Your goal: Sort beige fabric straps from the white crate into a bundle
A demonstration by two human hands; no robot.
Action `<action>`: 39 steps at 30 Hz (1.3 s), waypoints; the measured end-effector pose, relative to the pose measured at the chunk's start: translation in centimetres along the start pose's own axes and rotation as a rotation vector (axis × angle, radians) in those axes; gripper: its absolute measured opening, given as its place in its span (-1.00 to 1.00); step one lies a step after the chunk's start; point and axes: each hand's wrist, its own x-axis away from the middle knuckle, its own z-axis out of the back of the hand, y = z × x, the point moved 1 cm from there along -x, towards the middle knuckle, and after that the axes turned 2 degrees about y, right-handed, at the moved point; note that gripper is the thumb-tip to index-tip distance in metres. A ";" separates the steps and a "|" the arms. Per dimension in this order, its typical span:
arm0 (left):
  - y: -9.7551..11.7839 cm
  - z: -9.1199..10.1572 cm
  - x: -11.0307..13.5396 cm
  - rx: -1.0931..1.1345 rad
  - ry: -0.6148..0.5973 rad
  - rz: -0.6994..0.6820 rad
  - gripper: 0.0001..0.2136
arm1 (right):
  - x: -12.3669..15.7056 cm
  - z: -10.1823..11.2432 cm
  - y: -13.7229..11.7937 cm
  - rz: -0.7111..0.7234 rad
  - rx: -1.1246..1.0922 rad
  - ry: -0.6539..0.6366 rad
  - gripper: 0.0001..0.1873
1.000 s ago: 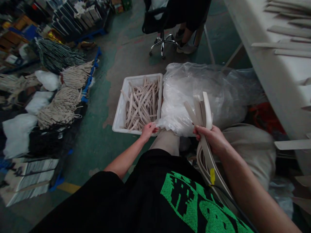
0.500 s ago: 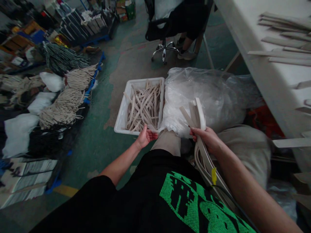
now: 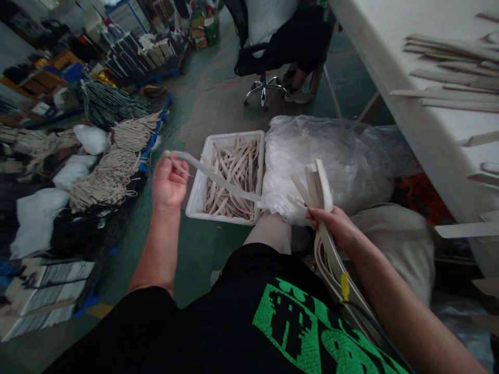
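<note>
My left hand (image 3: 170, 181) is raised left of the white bin, its fingers pinched on one end of a long pale strip (image 3: 222, 179). That strip stretches over the bin to the edge of the clear plastic bag (image 3: 312, 148); motion blurs it a little. My right hand (image 3: 331, 224) grips a looped bundle of beige flat straps (image 3: 323, 189), whose ends stick up above the fist while the loops hang along my forearm. Between the hands, the white bin (image 3: 195, 198) holds a heap of beige strap pieces (image 3: 234, 171).
At right stands a white table (image 3: 374, 36) with several beige straps (image 3: 448, 78) on it. Ahead, a person sits on a black office chair (image 3: 253, 59). Pallets with bundled cords (image 3: 105, 176) and white bags (image 3: 39, 215) line the left side.
My left hand has moved left and up from the bin's near edge, drawing the pale strip out across the bin. My right hand keeps its hold on the straps.
</note>
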 end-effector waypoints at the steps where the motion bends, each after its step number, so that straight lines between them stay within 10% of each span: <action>1: 1.4 0.1 -1.3 0.005 0.023 -0.116 -0.95 | 0.0 0.0 -0.1 0.006 -0.001 -0.001 -0.65; 5: -0.4 -1.8 -1.0 0.004 0.021 -0.117 -0.94 | 0.2 0.1 -0.2 0.044 -0.044 -0.027 -0.64; 9: -9.9 -6.1 8.0 -0.164 -0.289 0.375 -0.78 | 0.4 -0.2 0.0 0.035 -0.033 -0.105 -0.60; 12: -13.9 -8.5 14.4 -0.191 -0.508 0.445 -0.66 | 0.8 -0.7 0.1 0.004 -0.038 -0.179 -0.53; 18: -14.4 -10.0 17.3 -0.357 -0.716 0.357 -0.59 | 1.0 -1.8 0.4 -0.008 -0.099 -0.225 -0.57; 26: -15.1 -10.4 19.7 -0.474 -0.690 0.249 -0.48 | 0.9 -2.3 0.5 0.099 -0.067 -0.051 -0.63; 31: -15.4 -9.4 19.7 -0.355 -0.647 0.493 -0.58 | 0.9 -1.7 0.2 0.178 -0.014 0.012 -0.67; 39: -16.1 -9.6 19.6 -0.476 -0.988 0.735 -0.73 | 1.0 -1.9 0.1 0.160 0.050 -0.013 -0.70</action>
